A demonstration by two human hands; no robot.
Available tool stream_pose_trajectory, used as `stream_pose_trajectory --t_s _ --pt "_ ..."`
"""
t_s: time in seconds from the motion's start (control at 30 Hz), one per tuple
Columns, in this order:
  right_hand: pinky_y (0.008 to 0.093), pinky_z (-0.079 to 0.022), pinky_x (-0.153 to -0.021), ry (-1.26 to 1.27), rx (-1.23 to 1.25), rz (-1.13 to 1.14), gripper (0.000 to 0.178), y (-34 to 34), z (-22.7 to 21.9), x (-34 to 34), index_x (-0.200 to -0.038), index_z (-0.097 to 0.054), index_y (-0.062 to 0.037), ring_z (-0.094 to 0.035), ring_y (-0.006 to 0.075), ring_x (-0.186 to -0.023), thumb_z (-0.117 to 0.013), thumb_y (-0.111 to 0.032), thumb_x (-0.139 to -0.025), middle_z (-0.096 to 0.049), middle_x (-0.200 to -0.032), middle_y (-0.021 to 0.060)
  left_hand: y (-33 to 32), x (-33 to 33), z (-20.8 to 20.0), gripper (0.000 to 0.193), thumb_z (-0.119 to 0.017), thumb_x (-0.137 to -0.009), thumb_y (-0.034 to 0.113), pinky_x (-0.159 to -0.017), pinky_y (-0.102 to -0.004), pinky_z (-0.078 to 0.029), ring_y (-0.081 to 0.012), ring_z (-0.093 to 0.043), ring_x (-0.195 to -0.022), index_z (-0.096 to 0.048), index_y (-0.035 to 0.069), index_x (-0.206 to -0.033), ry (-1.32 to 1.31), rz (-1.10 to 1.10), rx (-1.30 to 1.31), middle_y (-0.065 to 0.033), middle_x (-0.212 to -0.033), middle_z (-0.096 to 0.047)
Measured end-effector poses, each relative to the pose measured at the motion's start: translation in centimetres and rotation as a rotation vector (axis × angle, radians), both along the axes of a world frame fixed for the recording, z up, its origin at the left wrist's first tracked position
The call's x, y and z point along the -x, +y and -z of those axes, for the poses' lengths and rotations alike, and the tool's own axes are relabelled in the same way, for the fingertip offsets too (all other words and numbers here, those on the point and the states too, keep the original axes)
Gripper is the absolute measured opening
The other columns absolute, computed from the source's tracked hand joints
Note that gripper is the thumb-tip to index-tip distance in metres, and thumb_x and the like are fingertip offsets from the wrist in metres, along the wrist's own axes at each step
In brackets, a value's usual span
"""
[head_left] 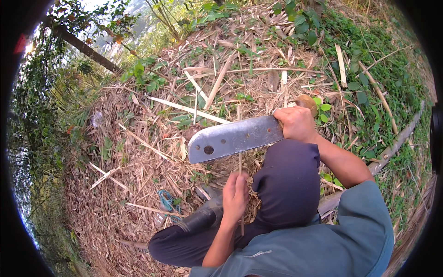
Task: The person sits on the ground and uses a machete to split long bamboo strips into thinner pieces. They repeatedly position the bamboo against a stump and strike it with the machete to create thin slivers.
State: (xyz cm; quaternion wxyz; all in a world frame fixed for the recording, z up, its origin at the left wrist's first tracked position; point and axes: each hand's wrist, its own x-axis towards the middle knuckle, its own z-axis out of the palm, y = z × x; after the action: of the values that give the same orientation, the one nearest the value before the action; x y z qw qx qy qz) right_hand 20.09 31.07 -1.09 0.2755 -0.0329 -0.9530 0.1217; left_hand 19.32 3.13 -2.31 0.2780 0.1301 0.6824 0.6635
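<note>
My right hand (297, 123) is closed round the wooden handle (307, 104) of a large machete. The machete's broad grey blade (240, 137) points left and has a few round holes and spots. In my left hand (235, 195), a thin bamboo strip (240, 162) stands roughly upright in the picture, its lower end showing below the fist. The strip runs behind the blade and shows again above it. Whether edge and strip touch, I cannot tell. My raised right knee in dark trousers (288, 184) is just below the blade, near both hands.
Pale split bamboo pieces (189, 110) lie scattered over dry leaves. A blue-green cord (167, 201) lies by my dark boot (203, 216). To the right, a thick pole (392, 150) slants beside green undergrowth (369, 41). A leaning trunk (87, 50) crosses the upper left.
</note>
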Motion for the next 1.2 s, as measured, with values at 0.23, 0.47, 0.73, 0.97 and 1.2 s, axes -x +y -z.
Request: stream_pose_trajectory --t_s 0.23,0.47,0.73,0.97,1.2 --pt "0.0391 -0.054 -0.065 -0.006 -0.055 -0.008 0.004 0.4 -0.8 0.0 -0.075 -0.061 -0.0099 -0.069 0.0256 -0.069 -0.06 -0.014 -0.074 -0.066 -0.069 0.0062 8.6 6.1 3.5 0.019 -0.052 -0.102 0.014 -0.046 -0.0274 -0.032 -0.0065 -0.041 -0.052 -0.054 0.002 -0.088 0.325 0.032 0.07 0.0022 -0.064 -0.047" --pt "0.0386 -0.054 -0.068 0.088 -0.099 -0.048 0.005 -0.2 -0.6 0.7 -0.076 -0.06 -0.01 -0.069 0.025 -0.07 -0.061 -0.014 -0.073 -0.064 -0.069 0.0055 5.1 4.7 4.1 0.013 -0.054 -0.098 0.008 -0.064 -0.0396 -0.042 -0.0267 -0.054 -0.066 -0.06 -0.003 -0.096 0.477 -0.01 0.25 -0.0131 -0.079 -0.06" --pt "0.0413 -0.053 -0.066 0.037 0.037 0.128 0.005 0.3 0.4 -0.7 -0.076 -0.06 -0.0069 -0.067 0.0306 -0.068 -0.06 -0.011 -0.074 -0.065 -0.07 0.0095 -2.9 -4.9 -1.6 0.027 -0.05 -0.106 0.023 -0.052 -0.0227 -0.034 -0.0037 -0.043 -0.059 -0.063 -0.001 -0.104 0.121 0.154 0.231 0.0042 -0.065 -0.047" --pt "0.0422 -0.053 -0.064 -0.005 0.013 0.046 0.005 -0.3 -0.4 -0.3 -0.075 -0.059 -0.0069 -0.068 0.0307 -0.067 -0.059 -0.012 -0.075 -0.066 -0.07 0.0102 -0.8 -0.8 -0.6 0.026 -0.05 -0.107 0.022 -0.054 -0.0239 -0.035 -0.0044 -0.044 -0.06 -0.062 0.0 -0.108 0.007 -0.041 0.128 0.002 -0.068 -0.05" --pt "0.0394 -0.054 -0.065 0.026 -0.07 0.009 0.003 -0.6 -1.0 0.5 -0.075 -0.059 -0.009 -0.069 0.0268 -0.069 -0.06 -0.012 -0.075 -0.066 -0.07 0.0081 7.8 4.9 1.4 0.023 -0.055 -0.102 0.018 -0.054 -0.0302 -0.037 -0.0091 -0.045 -0.059 -0.061 -0.001 -0.093 0.346 -0.054 0.08 -0.0009 -0.07 -0.054"
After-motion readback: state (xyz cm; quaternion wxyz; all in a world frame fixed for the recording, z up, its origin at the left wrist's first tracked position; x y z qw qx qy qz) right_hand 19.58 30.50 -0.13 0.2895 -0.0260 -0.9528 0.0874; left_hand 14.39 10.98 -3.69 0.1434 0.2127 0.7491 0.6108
